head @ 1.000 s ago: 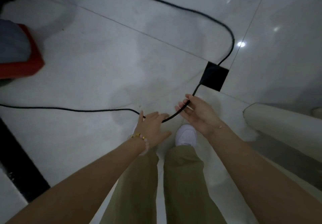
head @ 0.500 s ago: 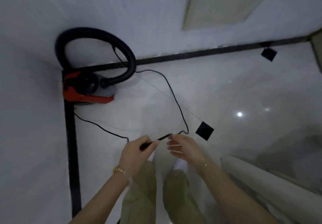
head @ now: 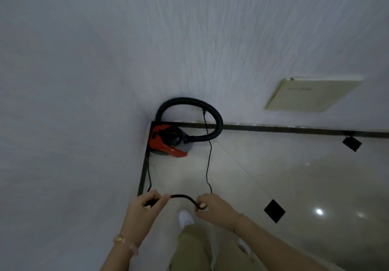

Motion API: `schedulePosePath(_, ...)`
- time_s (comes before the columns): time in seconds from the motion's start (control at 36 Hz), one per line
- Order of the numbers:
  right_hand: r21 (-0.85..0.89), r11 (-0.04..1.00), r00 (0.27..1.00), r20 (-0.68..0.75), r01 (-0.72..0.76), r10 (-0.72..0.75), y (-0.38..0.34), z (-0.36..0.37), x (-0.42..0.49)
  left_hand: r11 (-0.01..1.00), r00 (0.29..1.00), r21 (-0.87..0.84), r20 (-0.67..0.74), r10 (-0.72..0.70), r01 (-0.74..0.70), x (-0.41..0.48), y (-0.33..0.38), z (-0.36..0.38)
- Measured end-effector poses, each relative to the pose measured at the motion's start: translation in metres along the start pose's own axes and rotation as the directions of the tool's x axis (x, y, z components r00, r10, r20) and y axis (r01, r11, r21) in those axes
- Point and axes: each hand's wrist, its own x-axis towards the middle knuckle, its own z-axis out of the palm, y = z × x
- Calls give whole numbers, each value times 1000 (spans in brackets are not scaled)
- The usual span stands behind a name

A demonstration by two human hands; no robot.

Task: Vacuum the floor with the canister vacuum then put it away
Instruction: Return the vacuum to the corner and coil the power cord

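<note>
A red and black canister vacuum (head: 168,141) stands on the floor in the room's corner. Its thick black hose (head: 212,110) loops up against the wall behind it. A thin black power cord (head: 208,161) runs from the wall area down toward me. My left hand (head: 145,209) pinches the cord at one point and my right hand (head: 212,208) grips it a short way along. A short stretch of cord arcs between the two hands, above my white shoe.
White textured walls (head: 84,102) meet at the corner, with a black floor border (head: 294,129) along them. The glossy pale tile floor (head: 294,176) has small black diamond insets (head: 274,210). A beige panel (head: 311,95) hangs on the right wall.
My view has lifted from the floor to the corner with the vacuum. Both hands went from reaching toward the cord on the floor to holding it raised, and they have moved apart along it.
</note>
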Motion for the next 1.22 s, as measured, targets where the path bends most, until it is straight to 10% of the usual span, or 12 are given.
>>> schedulePosePath(0.25,-248,957,978,-176,-151,109,-2,-52,-5,968,985,-251,-160,-69,27,13,5,-66)
schedulePosePath(0.42,-110,973,933,-323,-204,159,0,-90,-5,896,940,-444,-312,-136,-18,40,8,-91)
schedulePosePath(0.61,17,993,981,-150,-121,122,-41,-97,12,671,904,-741,-308,-296,-32,88,20,-108)
schedulePosePath(1.0,305,928,975,-132,213,-180,-161,-169,122,924,920,-374,-385,-72,-84,208,123,-125)
schedulePosePath(1.22,295,910,956,-93,292,-277,-209,-195,176,886,836,-452,-522,-166,-106,259,138,-160)
